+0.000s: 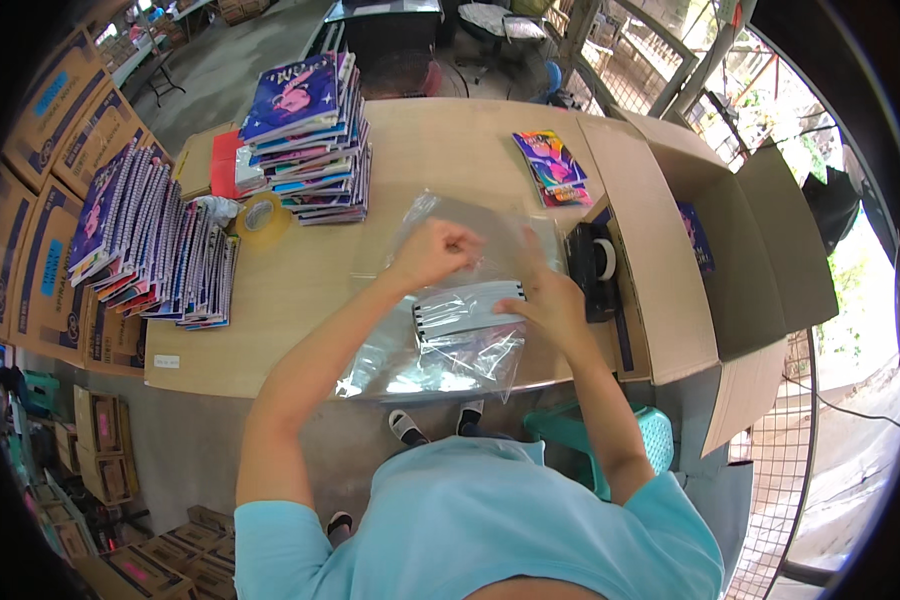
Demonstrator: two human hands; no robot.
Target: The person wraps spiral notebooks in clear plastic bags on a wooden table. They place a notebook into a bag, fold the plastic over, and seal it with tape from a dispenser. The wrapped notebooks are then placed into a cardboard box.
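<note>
On the table in front of me lies a small white pad or stack of paper (467,308) with black marks along its left and right ends. Clear plastic wrap, apparently a bag (450,372), covers it and spreads toward the table's near edge. My left hand (438,254) is above the plastic's far part, its fingers curled closed; whether plastic is pinched in them I cannot make out. Beside the pad's right end is my right hand (553,298), its thumb by the pad and its other fingers stretched away, somewhat blurred.
Left stand a tall notebook pile (305,140), a leaning row of spiral notebooks (160,240) and a tape roll (263,218). Right are a few colourful notebooks (552,168), a black tape dispenser (592,270) and an open carton (660,250). A green stool (650,440) stands below.
</note>
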